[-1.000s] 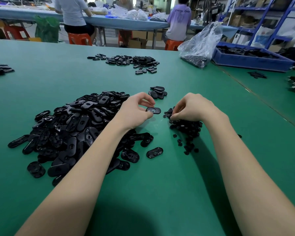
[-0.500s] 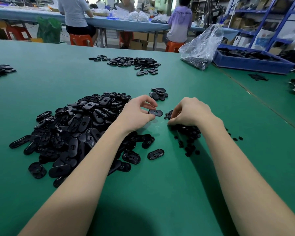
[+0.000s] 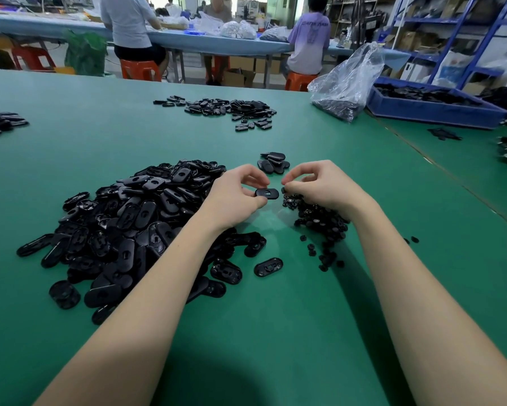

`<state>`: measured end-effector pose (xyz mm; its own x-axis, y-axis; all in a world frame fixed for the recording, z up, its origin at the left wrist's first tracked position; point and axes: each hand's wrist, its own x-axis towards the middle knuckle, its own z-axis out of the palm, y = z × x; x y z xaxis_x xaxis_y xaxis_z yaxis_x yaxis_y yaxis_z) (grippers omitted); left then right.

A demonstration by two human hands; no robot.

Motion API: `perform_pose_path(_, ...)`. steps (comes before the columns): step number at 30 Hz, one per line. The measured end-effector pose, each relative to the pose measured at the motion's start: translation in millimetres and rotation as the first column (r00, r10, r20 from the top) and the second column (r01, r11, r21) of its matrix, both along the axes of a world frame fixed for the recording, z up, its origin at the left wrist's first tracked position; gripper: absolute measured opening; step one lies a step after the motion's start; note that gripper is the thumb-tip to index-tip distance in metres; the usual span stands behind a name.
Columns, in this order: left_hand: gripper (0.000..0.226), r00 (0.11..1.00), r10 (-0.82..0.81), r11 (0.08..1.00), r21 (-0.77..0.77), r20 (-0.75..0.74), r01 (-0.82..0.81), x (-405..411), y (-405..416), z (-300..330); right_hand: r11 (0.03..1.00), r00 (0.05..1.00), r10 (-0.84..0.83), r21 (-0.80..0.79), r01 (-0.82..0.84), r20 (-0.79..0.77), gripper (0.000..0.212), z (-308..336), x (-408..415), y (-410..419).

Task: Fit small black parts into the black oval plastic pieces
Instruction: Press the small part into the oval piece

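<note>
A broad green-topped work table (image 3: 99, 148) is filling the foreground, and a second long table with a pale blue top (image 3: 217, 43) is running across the far side. Orange plastic stools (image 3: 140, 68) are standing beneath it, with brown cardboard boxes (image 3: 239, 76) sitting on the floor. Blue metal shelving (image 3: 457, 33) is rising at the right, and daylight is coming in at the back.

My right hand (image 3: 319, 186) is pinching a small black part (image 3: 283, 189) almost entirely hidden by my fingertips; my forearms are covering parts of both black piles.
</note>
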<state>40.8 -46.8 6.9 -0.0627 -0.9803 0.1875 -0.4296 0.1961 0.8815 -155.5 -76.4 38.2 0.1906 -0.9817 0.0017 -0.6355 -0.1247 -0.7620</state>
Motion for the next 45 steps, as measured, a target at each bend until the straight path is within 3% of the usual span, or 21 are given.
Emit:
perform_pose_path(3, 0.026, 1.000, -0.002, 1.000, 0.005, -0.012, 0.002, -1, 1, 1, 0.996, 0.990, 0.057, 0.066, -0.066, 0.131, 0.011, 1, 2, 1)
perform_pose_path(7, 0.026, 1.000, 0.005, 1.000, 0.005, -0.026, -0.005, -2, 2, 2, 0.994, 0.986, 0.047, 0.090, -0.062, 0.158, 0.010, 3, 2, 1)
perform_pose_path(21, 0.025, 0.999, -0.012, 0.999, -0.048, -0.035, 0.010, -8, 10, 7, 0.997, 0.994, -0.004, 0.081, -0.005, 0.113, 0.002, 6, 6, 4)
perform_pose_path(38, 0.021, 1.000, -0.010, 0.993, -0.114, 0.028, 0.013, -11, 11, 8, 0.998, 0.998, -0.031, 0.053, 0.028, 0.056, 0.019, 4, 9, 1)
perform_pose_path(45, 0.022, 1.000, -0.013, 0.995, -0.104, -0.017, 0.011, -8, 8, 8, 0.996, 0.998, -0.015, 0.089, 0.009, 0.060, 0.027, 4, 5, 3)
